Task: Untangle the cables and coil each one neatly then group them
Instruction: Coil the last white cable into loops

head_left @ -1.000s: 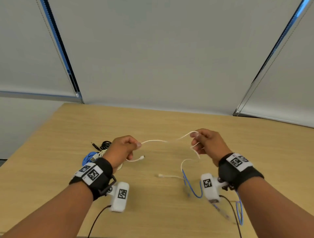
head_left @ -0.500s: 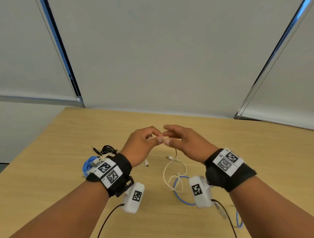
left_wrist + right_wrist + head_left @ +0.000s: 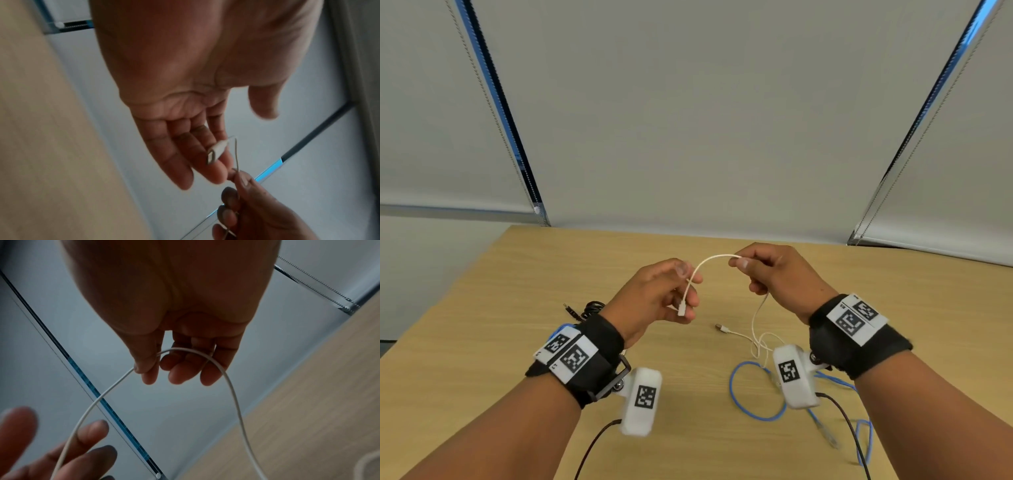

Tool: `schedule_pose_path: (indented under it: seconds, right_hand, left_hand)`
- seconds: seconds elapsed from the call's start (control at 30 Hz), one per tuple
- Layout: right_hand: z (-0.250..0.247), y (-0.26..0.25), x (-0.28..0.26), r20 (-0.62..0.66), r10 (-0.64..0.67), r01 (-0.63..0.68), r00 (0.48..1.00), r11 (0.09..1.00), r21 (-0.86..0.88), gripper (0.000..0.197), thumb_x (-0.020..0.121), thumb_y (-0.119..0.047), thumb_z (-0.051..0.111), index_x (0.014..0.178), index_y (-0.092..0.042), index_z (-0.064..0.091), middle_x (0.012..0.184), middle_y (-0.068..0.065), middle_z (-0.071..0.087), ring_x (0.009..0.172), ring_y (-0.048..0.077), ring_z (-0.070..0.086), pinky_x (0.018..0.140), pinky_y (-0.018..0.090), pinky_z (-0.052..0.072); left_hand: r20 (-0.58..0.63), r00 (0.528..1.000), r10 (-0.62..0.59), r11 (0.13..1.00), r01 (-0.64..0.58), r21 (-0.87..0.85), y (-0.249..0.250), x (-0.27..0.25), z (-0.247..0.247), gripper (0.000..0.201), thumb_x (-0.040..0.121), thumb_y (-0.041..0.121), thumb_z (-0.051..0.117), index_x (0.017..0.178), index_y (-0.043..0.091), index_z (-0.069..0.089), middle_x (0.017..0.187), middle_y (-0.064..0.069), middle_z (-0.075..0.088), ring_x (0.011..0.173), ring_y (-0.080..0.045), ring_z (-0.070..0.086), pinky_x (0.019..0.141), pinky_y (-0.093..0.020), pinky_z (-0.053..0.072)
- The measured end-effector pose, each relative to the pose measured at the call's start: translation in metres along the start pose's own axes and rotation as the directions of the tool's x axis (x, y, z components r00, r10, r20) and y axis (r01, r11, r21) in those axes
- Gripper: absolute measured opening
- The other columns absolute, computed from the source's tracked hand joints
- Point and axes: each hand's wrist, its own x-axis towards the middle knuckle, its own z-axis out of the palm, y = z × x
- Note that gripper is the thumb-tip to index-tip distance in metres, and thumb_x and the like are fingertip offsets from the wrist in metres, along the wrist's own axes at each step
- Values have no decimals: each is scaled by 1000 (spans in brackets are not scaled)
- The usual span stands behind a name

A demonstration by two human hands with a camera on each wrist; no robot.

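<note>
A thin white cable [image 3: 714,257] arcs in the air between my two hands above the wooden table [image 3: 517,308]. My right hand [image 3: 774,281] pinches it between thumb and forefinger [image 3: 144,368]; from there it drops to the table, where its far plug [image 3: 722,328] lies. My left hand [image 3: 654,301] has the near plug [image 3: 213,153] lying across fairly straight fingers, with the thumb [image 3: 265,105] held apart. A loose blue cable [image 3: 736,401] lies under my right wrist, with the white slack crossing it.
A bundled black cable [image 3: 590,306] and a bit of blue coil [image 3: 556,329] sit just behind my left wrist. Roller blinds with bead chains [image 3: 524,178] hang behind the table's far edge. Wrist-camera leads [image 3: 849,431] trail toward me.
Half a second ago my hands met fingertip to fingertip. Now they are apart again, with a short arc of white cable between them and the plug on my left fingers.
</note>
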Motion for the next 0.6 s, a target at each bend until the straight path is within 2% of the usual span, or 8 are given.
schedule_pose_path:
  seconds: [0.13,0.23,0.33,0.4,0.43,0.5,0.53,0.6]
  right_hand:
    - [-2,4,-1,-39,4,-6,999,999,-47,14,96,-31,65,90,-25,76,67,-5,55,60,10,61,66,36,49]
    - [3,7,-5,-8,24,-25,1000,988,-153,17,99,-34,60,93,-26,73,67,-1,63,62,13,67,70,41,54]
    - [26,9,-18,243,71,-3,968,963,-268,19,104,-30,50,109,-22,67,72,1,67,62,15,70,72,37,57]
    - [43,9,-29,422,146,-30,895,963,-269,19,104,-27,48,115,-20,62,71,-1,64,57,14,67,69,33,56]
    - [48,8,-34,485,171,-31,857,959,-282,19,103,-28,49,116,-21,62,70,-3,62,56,12,64,68,33,55]
    - [51,0,-40,534,141,25,834,956,-292,18,103,-32,49,113,-26,64,69,-10,60,55,4,60,65,29,54]
    - [47,-7,-40,515,83,73,853,959,-275,18,104,-33,50,110,-29,65,68,-15,60,55,-1,57,62,23,51]
    - [34,-25,-35,414,-67,175,908,957,-230,20,104,-34,50,102,-28,69,65,-24,58,58,-4,53,59,15,45]
  left_hand:
    - [2,1000,21,997,-20,-69,2,-2,3,19,95,27,64,89,12,74,74,-3,61,63,-18,57,70,-37,57]
    - [-57,994,90,921,-105,-375,10,1,6,20,95,29,60,93,12,71,93,-10,71,87,-28,69,92,-44,56]
    - [-163,971,173,817,-234,-526,22,10,5,22,101,34,49,105,19,65,125,-11,71,125,-29,63,111,-52,38]
    - [-217,953,212,797,-297,-526,28,16,4,17,101,34,50,106,24,63,137,-7,66,132,-23,58,113,-50,33]
    - [-256,941,221,827,-320,-463,30,19,3,14,102,31,51,105,25,64,138,-4,65,132,-20,58,113,-48,33]
    - [-355,899,258,945,-312,-103,28,22,0,18,104,22,50,102,28,67,132,4,69,128,-11,60,112,-41,38]
    - [-357,890,284,958,-251,136,24,22,-2,22,105,21,50,103,31,69,126,10,70,124,-4,61,111,-36,41]
    - [-229,945,232,901,-120,417,14,20,-2,25,106,21,50,104,33,72,112,19,72,109,6,63,100,-31,46]
